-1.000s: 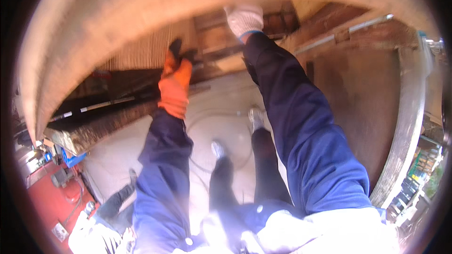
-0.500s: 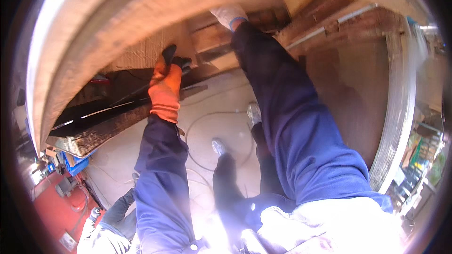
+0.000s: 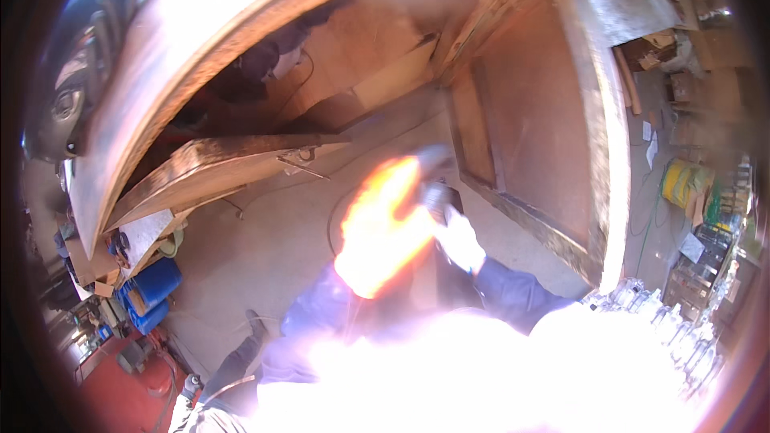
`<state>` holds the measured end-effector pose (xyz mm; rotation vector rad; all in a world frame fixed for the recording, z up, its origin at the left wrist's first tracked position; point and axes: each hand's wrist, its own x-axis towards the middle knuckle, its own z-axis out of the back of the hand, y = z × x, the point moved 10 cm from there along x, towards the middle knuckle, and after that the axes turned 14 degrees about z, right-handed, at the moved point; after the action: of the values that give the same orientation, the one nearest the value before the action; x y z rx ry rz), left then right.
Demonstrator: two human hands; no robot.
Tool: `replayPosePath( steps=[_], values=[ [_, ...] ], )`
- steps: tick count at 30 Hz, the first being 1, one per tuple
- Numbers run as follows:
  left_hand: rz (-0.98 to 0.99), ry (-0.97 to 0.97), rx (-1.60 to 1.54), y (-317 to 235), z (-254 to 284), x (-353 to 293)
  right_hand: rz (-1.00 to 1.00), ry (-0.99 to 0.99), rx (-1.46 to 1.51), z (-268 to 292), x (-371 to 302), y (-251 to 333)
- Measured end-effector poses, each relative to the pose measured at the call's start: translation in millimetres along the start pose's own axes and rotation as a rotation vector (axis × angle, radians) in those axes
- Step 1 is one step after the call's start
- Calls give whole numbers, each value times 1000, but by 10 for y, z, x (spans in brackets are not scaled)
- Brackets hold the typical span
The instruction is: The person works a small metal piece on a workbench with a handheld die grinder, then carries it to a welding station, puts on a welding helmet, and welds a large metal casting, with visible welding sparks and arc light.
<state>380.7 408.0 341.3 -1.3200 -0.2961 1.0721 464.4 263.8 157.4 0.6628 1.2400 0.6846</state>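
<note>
My left hand (image 3: 378, 228) wears an orange glove and is smeared by motion blur, so its grip is unreadable. It is held in front of me above the concrete floor. Right beside it, my right hand (image 3: 463, 244) in a white glove is closed around the lower end of a dark tool (image 3: 437, 186) that sticks up between the two hands. Both blue sleeves run down into a glare that washes out the bottom of the view.
A big rusty curved steel shell (image 3: 200, 56) arches over the upper left. A flat rusty plate (image 3: 233, 162) lies under it. A rusty framed panel (image 3: 553, 136) stands on the right. Blue drums (image 3: 152, 289) sit lower left, a yellow hose coil (image 3: 682, 183) far right, and a cable (image 3: 333, 216) on the floor.
Both arms have dropped from the curved steel overhead and the hands have come together in front of me. The view has swung sharply and glare now fills the bottom.
</note>
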Motion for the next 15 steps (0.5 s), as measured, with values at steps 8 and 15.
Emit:
replayPosePath(
  steps=[8,15],
  values=[
    [-1125,65,162,-1723,-931,-1177,202,243,-633,307,-1618,-342],
    [-854,280,694,-1242,-1673,-839,-268,-405,-155,1505,-2309,-2011]
  ],
)
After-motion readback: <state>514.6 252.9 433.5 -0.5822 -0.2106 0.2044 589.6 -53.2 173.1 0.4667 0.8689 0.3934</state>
